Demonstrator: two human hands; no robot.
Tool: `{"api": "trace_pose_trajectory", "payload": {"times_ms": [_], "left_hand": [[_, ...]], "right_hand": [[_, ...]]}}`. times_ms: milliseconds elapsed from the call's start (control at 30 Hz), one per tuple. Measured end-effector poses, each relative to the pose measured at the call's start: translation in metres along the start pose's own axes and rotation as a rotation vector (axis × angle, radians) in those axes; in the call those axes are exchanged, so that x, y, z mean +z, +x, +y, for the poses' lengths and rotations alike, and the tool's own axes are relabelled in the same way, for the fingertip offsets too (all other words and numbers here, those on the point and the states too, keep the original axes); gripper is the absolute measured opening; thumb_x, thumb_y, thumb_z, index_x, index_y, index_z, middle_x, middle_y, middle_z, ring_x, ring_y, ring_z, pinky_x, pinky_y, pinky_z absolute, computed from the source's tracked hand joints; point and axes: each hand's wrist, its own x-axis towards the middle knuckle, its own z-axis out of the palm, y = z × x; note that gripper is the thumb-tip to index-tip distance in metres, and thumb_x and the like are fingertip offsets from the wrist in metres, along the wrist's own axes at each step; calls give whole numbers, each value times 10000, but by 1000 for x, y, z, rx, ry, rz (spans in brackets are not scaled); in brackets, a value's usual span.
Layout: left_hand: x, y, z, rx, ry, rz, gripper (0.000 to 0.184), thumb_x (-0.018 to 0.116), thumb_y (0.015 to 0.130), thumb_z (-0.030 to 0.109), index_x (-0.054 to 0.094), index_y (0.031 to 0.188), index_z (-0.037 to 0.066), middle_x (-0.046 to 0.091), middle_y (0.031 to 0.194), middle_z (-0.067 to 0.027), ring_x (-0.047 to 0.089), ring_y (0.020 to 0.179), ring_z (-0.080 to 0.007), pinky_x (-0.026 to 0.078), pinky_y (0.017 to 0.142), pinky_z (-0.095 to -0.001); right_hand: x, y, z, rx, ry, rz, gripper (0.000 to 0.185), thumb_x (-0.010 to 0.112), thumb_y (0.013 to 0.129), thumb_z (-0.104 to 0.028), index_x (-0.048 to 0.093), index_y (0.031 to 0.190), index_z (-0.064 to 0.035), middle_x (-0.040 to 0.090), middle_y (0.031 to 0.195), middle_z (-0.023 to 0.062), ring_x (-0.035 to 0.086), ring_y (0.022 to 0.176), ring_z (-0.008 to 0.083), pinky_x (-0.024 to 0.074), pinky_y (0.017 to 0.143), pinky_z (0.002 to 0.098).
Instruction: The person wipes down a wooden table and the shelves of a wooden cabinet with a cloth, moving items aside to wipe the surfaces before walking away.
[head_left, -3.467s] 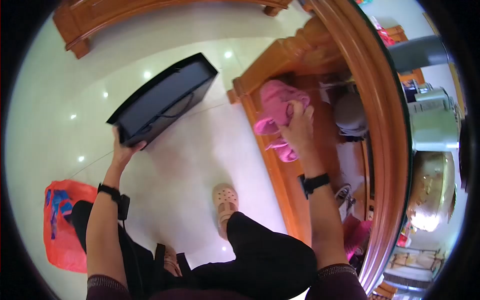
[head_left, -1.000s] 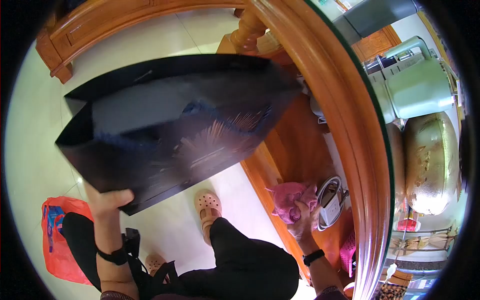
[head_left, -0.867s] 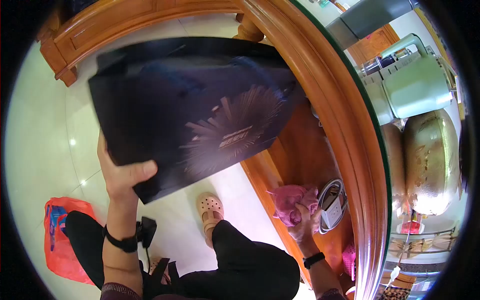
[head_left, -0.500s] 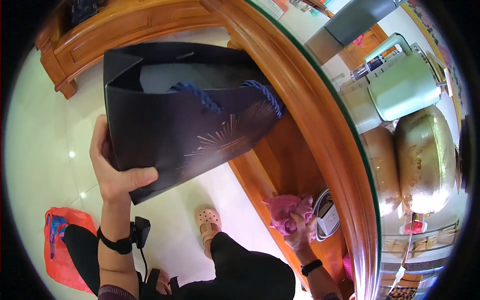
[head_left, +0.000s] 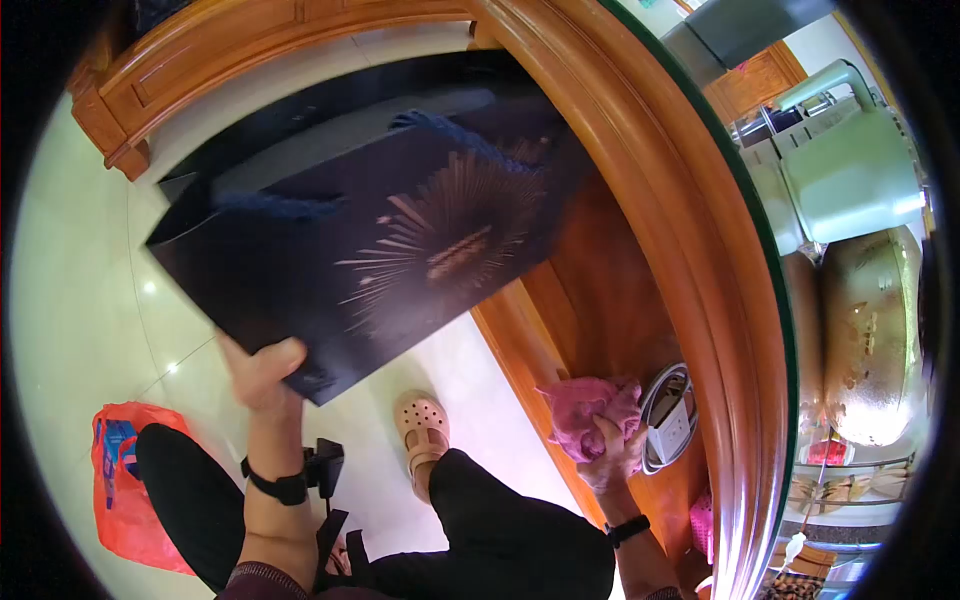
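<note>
My left hand (head_left: 265, 375) grips the lower left corner of a large dark paper bag (head_left: 330, 270), its thumb on the front face. The bag is tilted, with blue rope handles and a bronze ray pattern; its far right end reaches the wooden table's edge. On the wooden lower shelf (head_left: 610, 290), my right hand (head_left: 607, 450) is closed on a crumpled pink cloth (head_left: 585, 410). Right beside the cloth lies a white power strip (head_left: 670, 425) with its cable coiled around it.
A red plastic bag (head_left: 130, 530) lies on the floor at the lower left. Wooden furniture (head_left: 200, 65) stands at the top left. On the glass tabletop are a green pitcher (head_left: 850, 180) and a gold rounded object (head_left: 865, 340). A pink basket (head_left: 702, 522) sits low on the shelf.
The dark bag, earlier held low over the floor, is now raised and nearer the table, lately tilting. My right hand and the pink cloth have moved along the shelf toward me, beside the power strip.
</note>
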Motion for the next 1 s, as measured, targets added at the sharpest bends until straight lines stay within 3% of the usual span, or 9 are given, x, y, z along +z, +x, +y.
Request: {"api": "trace_pose_trajectory", "payload": {"times_ms": [133,167,233,300,467,533,700,933,1000], "left_hand": [[33,7,-47,115,364,-253,897,892,505,228,408,1219,-18,549,1061,-93,564,956,-196,462,865,-317],[55,5,-55,153,371,-289,915,900,505,262,387,1211,-11,532,1039,-88,543,977,-191,442,884,-311],[84,26,-78,610,518,-431,795,896,502,331,490,1095,-7,523,931,-102,540,872,-218,446,774,-323],[107,38,-106,578,526,-416,756,889,493,374,517,1044,14,529,882,-89,537,814,-248,445,748,-338],[141,81,-157,597,636,-406,917,843,533,484,413,1158,-32,451,1114,-175,456,1040,-325,383,884,-399],[153,90,-166,790,883,-380,982,810,545,543,381,1190,-60,386,1200,-197,395,1110,-361,342,905,-469],[189,86,-181,637,1184,-220,1013,753,571,615,375,1233,-53,376,1232,-186,383,1146,-354,338,876,-522],[175,57,-166,518,1099,-598,1160,752,605,581,172,1406,-26,375,1288,-198,441,1146,-361,351,917,-542],[165,56,-163,441,1076,-633,1134,754,626,551,161,1413,-11,365,1308,-201,431,1168,-364,351,925,-550]], "right_hand": [[2,7,2,-62,19,42,760,828,397,-156,547,1084,-321,366,1181,233,428,1057,460,387,795,551],[0,11,0,-67,9,32,760,828,397,-156,547,1084,-321,366,1181,233,428,1057,460,387,795,551],[-7,15,-6,-67,11,37,759,830,413,-159,542,1096,-319,366,1177,229,423,1070,460,378,811,564],[-4,12,-3,-62,36,36,749,838,423,-172,542,1095,-317,369,1163,219,423,1076,457,380,814,567],[-2,13,-8,-80,60,86,686,771,428,-71,551,1053,-251,376,1184,200,442,1087,445,440,825,510],[-1,11,-5,-73,19,82,691,772,427,-77,550,1056,-256,383,1175,197,450,1079,442,445,818,508],[0,7,-6,-52,-28,85,686,768,437,-97,547,1066,-257,405,1144,193,464,1061,437,447,806,508],[-7,25,-29,-59,31,64,701,798,512,-145,502,1140,-243,409,1100,212,453,1049,444,421,815,526],[-3,31,-42,192,-157,-192,718,807,546,-161,485,1184,-231,404,1049,206,433,1030,432,399,823,515]]}}
